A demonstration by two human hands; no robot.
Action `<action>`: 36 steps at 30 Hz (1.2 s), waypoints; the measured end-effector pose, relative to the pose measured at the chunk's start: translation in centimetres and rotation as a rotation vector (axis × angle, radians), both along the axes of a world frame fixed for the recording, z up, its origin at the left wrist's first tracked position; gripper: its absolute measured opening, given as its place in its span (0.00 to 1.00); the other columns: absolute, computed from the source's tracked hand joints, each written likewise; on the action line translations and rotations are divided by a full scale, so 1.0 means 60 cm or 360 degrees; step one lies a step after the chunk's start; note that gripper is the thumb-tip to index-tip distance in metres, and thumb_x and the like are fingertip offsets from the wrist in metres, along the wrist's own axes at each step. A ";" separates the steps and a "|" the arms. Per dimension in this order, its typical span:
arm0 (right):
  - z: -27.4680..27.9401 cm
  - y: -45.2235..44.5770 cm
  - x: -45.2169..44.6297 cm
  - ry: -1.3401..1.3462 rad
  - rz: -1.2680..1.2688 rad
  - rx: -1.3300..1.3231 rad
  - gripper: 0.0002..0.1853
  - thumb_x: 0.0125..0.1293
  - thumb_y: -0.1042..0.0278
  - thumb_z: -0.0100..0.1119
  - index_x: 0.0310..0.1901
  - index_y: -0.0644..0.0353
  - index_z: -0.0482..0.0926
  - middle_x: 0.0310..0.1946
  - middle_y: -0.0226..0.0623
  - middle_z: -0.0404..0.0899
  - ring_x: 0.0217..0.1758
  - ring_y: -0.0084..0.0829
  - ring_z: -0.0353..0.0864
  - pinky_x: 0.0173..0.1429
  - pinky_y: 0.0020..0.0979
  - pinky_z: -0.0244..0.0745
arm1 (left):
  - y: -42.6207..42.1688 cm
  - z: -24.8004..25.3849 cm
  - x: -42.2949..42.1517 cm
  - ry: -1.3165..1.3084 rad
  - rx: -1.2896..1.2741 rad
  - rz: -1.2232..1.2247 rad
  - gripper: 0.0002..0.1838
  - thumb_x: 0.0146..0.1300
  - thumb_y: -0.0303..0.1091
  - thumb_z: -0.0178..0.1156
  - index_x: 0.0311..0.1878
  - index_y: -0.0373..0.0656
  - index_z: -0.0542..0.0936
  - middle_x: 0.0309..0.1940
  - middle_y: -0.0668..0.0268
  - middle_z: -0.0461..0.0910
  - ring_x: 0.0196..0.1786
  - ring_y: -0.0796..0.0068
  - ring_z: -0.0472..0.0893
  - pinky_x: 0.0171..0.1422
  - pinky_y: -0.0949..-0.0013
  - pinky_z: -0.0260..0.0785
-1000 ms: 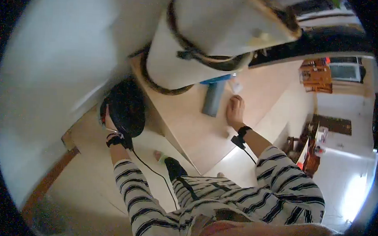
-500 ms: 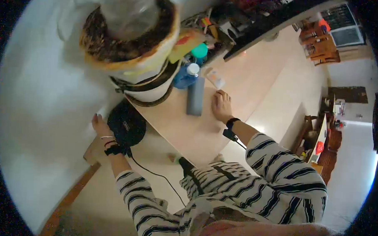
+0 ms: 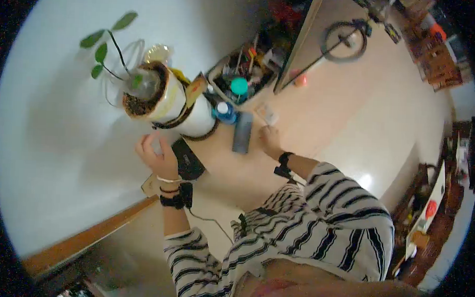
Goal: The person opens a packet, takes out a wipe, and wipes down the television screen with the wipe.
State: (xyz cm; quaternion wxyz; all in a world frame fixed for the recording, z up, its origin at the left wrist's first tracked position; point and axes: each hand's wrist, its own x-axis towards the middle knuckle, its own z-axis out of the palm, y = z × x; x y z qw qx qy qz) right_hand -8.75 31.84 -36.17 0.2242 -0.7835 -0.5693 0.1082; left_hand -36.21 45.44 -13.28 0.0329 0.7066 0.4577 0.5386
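Observation:
My left hand [image 3: 156,155] is raised beside the wall, just below the potted plant [image 3: 163,96], with its fingers bent and apart; a pale patch between them is too unclear to name. A black bag [image 3: 188,160] lies behind that wrist. On the light wooden table [image 3: 223,169], my right hand [image 3: 270,141] rests with loosely spread fingers, blurred, and nothing shows in it. Its fingertips are by a small white packet [image 3: 266,113]. To its left lies a grey oblong object [image 3: 242,133], near a blue bottle with a white cap [image 3: 224,112].
A basket of mixed small items [image 3: 216,74] with a green-lidded container [image 3: 239,86] stands at the back. A dark-framed panel [image 3: 300,40] rises beside it. A bicycle wheel [image 3: 344,42] and wooden chairs [image 3: 436,61] are further off.
The view has swung, bringing the plant's leaves, the basket and the wheel into sight. My left hand has risen from beside the black bag towards the pot. My right hand stays on the table.

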 end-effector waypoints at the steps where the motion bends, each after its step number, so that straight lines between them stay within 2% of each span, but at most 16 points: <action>1: 0.023 0.030 0.013 0.0226 0.0109 0.0203 0.11 0.55 0.68 0.54 0.38 0.63 0.71 0.39 0.44 0.72 0.46 0.41 0.70 0.49 0.38 0.63 | 0.000 0.003 0.010 0.0108 0.0018 -0.0045 0.09 0.52 0.24 0.56 0.38 0.37 0.74 0.38 0.56 0.71 0.44 0.56 0.69 0.52 0.62 0.60; 2: 0.119 0.049 -0.014 0.0506 0.0211 0.0368 0.09 0.55 0.67 0.55 0.36 0.63 0.72 0.34 0.44 0.74 0.42 0.40 0.73 0.45 0.36 0.66 | -0.015 0.016 0.009 0.0266 -0.0005 -0.0092 0.09 0.51 0.24 0.55 0.38 0.37 0.74 0.37 0.56 0.70 0.44 0.56 0.69 0.52 0.61 0.60; 4: 0.230 0.117 -0.031 0.0866 0.0389 0.0375 0.12 0.55 0.62 0.58 0.32 0.64 0.73 0.27 0.42 0.74 0.32 0.38 0.75 0.35 0.33 0.69 | -0.005 0.040 0.027 0.0342 0.0060 -0.0035 0.09 0.51 0.25 0.56 0.38 0.38 0.74 0.37 0.56 0.70 0.45 0.56 0.69 0.52 0.61 0.60; 6: 0.299 0.171 -0.045 0.0926 0.0396 0.0420 0.16 0.53 0.57 0.61 0.29 0.64 0.74 0.22 0.40 0.74 0.26 0.34 0.74 0.31 0.32 0.69 | -0.002 0.071 0.050 0.0404 0.0113 0.0017 0.09 0.51 0.25 0.56 0.38 0.38 0.74 0.37 0.56 0.70 0.45 0.57 0.69 0.51 0.61 0.60; 8: 0.348 0.216 -0.050 0.1042 0.0498 0.0383 0.19 0.52 0.53 0.61 0.26 0.66 0.75 0.21 0.41 0.75 0.24 0.32 0.74 0.30 0.31 0.69 | 0.002 0.114 0.075 0.0280 0.0172 0.0169 0.09 0.51 0.27 0.57 0.38 0.38 0.74 0.37 0.56 0.70 0.45 0.58 0.69 0.50 0.60 0.60; 11: 0.373 0.249 -0.066 0.1077 0.0417 0.0305 0.21 0.52 0.52 0.60 0.24 0.68 0.76 0.19 0.43 0.76 0.21 0.32 0.74 0.28 0.32 0.69 | -0.010 0.157 0.095 0.0237 0.0247 0.0300 0.09 0.50 0.27 0.57 0.37 0.39 0.75 0.36 0.57 0.71 0.44 0.58 0.69 0.49 0.60 0.60; 15: 0.393 0.249 -0.087 0.1192 0.0338 0.0386 0.21 0.52 0.54 0.59 0.25 0.70 0.75 0.18 0.46 0.75 0.20 0.33 0.74 0.28 0.32 0.69 | -0.016 0.149 0.080 0.0436 0.0244 0.0232 0.09 0.50 0.27 0.58 0.36 0.41 0.75 0.35 0.58 0.71 0.43 0.57 0.69 0.49 0.60 0.60; 17: 0.408 0.246 -0.090 0.1371 0.0191 0.0667 0.21 0.52 0.55 0.58 0.25 0.72 0.75 0.16 0.48 0.74 0.19 0.35 0.75 0.27 0.33 0.69 | -0.013 0.128 0.075 0.0511 0.0291 0.0146 0.09 0.49 0.28 0.58 0.35 0.42 0.75 0.33 0.59 0.71 0.41 0.56 0.69 0.47 0.60 0.61; 22: 0.368 0.251 -0.089 0.1055 0.0046 0.0867 0.19 0.55 0.58 0.56 0.25 0.72 0.72 0.16 0.48 0.73 0.19 0.35 0.74 0.25 0.34 0.67 | -0.015 0.102 0.086 0.0673 0.0100 -0.0140 0.08 0.47 0.28 0.60 0.33 0.42 0.75 0.33 0.59 0.71 0.40 0.57 0.70 0.45 0.60 0.61; 24: 0.391 0.225 -0.088 0.1149 0.0025 0.0761 0.18 0.56 0.60 0.56 0.26 0.71 0.72 0.16 0.47 0.73 0.19 0.35 0.74 0.24 0.34 0.66 | -0.021 0.095 0.088 0.0701 0.0081 -0.0232 0.08 0.47 0.28 0.60 0.33 0.42 0.75 0.32 0.59 0.71 0.39 0.58 0.70 0.44 0.60 0.62; 28: 0.403 0.218 -0.085 0.1001 -0.0016 0.0785 0.17 0.55 0.60 0.56 0.25 0.70 0.72 0.16 0.47 0.73 0.19 0.33 0.74 0.24 0.32 0.67 | -0.006 0.075 0.088 0.0734 0.0050 -0.0373 0.08 0.46 0.27 0.60 0.32 0.43 0.75 0.31 0.60 0.70 0.37 0.59 0.70 0.42 0.61 0.62; 31: 0.409 0.253 -0.068 0.0877 0.0045 0.0838 0.18 0.53 0.59 0.57 0.24 0.70 0.72 0.17 0.49 0.73 0.21 0.38 0.76 0.27 0.34 0.69 | 0.008 0.055 0.074 0.0723 0.0080 -0.0439 0.08 0.46 0.26 0.60 0.33 0.43 0.75 0.31 0.60 0.71 0.37 0.59 0.70 0.42 0.61 0.62; 33: 0.435 0.272 -0.064 0.0459 0.0002 0.0712 0.18 0.50 0.57 0.58 0.23 0.70 0.74 0.19 0.52 0.74 0.24 0.45 0.77 0.30 0.38 0.71 | 0.011 0.059 0.064 0.0730 0.0090 -0.0452 0.08 0.46 0.26 0.60 0.33 0.42 0.75 0.31 0.60 0.71 0.38 0.59 0.70 0.42 0.61 0.61; 34: 0.451 0.278 -0.056 0.0484 0.0133 0.0531 0.19 0.47 0.56 0.57 0.23 0.69 0.75 0.21 0.54 0.75 0.27 0.50 0.76 0.34 0.42 0.71 | 0.011 0.064 0.058 0.0712 0.0013 -0.0427 0.08 0.47 0.26 0.59 0.32 0.42 0.75 0.31 0.60 0.71 0.38 0.59 0.70 0.43 0.60 0.61; 36: 0.458 0.306 -0.055 0.0365 0.0211 0.0465 0.18 0.47 0.57 0.57 0.24 0.69 0.76 0.21 0.54 0.75 0.27 0.50 0.76 0.34 0.42 0.72 | 0.008 0.073 0.049 0.0698 -0.0061 -0.0402 0.07 0.47 0.26 0.59 0.32 0.42 0.75 0.31 0.60 0.71 0.38 0.59 0.70 0.43 0.60 0.61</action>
